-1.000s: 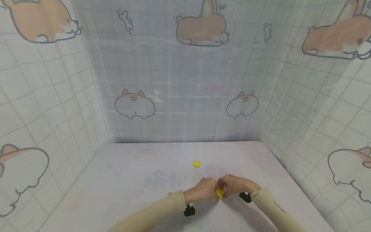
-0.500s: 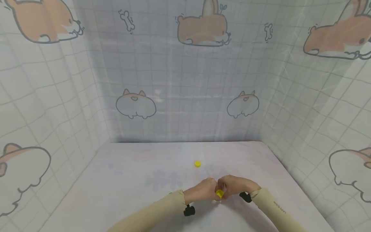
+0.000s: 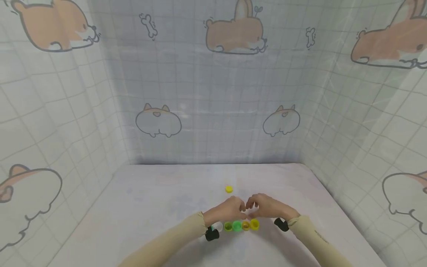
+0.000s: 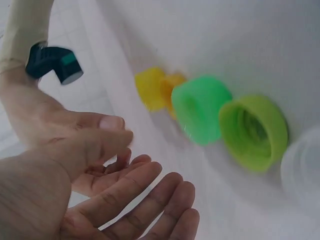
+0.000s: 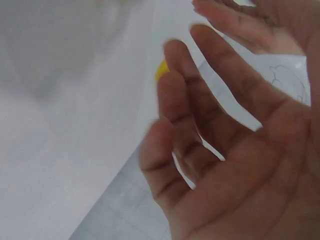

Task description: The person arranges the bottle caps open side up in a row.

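A row of bottle caps lies on the table, hollow sides showing: a clear white cap (image 3: pixel 218 226), a lime green cap (image 4: pixel 254 132), a green cap (image 4: pixel 201 109), an orange cap (image 3: pixel 245 225) and a yellow cap (image 3: pixel 254 224) at the right end. My left hand (image 3: pixel 230 208) hovers just behind the row, fingers loosely bent and holding nothing. Facing it, my right hand (image 3: pixel 268 206) is likewise without anything in its grasp, its relaxed fingers spread in the right wrist view. Another yellow cap (image 3: pixel 228 189) lies farther back, beyond both hands.
The pale table (image 3: pixel 150 207) is enclosed by a white gridded curtain (image 3: pixel 213 81) with cartoon dogs at the back and sides. A dark wrist camera (image 3: pixel 212 234) sits beneath the left wrist, close to the white cap.
Both hands have let go of the yellow cap at the row's right end and moved back from it, slightly apart. The row of caps has come into view.
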Available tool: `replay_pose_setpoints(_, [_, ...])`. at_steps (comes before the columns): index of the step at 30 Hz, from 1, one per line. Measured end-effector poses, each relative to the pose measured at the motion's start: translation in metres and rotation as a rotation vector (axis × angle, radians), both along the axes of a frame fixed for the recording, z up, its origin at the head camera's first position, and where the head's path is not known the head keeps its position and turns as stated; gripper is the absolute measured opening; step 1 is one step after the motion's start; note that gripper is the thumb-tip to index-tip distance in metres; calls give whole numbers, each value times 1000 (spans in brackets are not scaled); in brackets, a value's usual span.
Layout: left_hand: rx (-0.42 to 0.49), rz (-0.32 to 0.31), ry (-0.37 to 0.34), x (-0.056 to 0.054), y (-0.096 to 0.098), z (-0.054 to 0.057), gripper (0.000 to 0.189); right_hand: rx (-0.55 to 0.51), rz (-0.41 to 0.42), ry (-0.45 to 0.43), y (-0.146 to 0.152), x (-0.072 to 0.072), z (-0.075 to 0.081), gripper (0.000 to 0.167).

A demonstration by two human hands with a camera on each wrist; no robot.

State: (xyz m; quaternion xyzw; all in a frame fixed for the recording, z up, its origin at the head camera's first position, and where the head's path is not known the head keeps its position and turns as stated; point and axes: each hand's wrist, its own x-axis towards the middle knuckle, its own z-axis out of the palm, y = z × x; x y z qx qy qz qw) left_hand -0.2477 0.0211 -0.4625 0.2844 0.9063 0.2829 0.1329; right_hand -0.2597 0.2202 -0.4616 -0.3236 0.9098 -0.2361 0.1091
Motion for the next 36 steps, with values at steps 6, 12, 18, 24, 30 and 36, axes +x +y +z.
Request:
replay_pose_setpoints(6, [3, 51, 4, -12, -12, 8, 18, -35, -17, 93, -9, -9, 0, 24])
replay_pose_setpoints(12, [-1, 66, 39, -22, -25, 11, 20, -60, -23, 87, -17, -14, -1, 29])
replay_pose_setpoints(18, [-9, 94, 54, -29, -35, 12, 22, -94, -41, 77, -27, -21, -1, 28])
replay_pose_setpoints(24, [-32, 142, 71, -36, -42, 11, 21, -81, -81, 58, -37, -29, -1, 29])
replay_pose_setpoints(30, [-58, 191, 94, -45, -46, 10, 22, -61, -125, 34, -44, -39, -3, 34])
replay_pose_setpoints(36, [-52, 235, 114, -56, -49, 9, 27, -46, -152, 39, -50, -48, -7, 44])
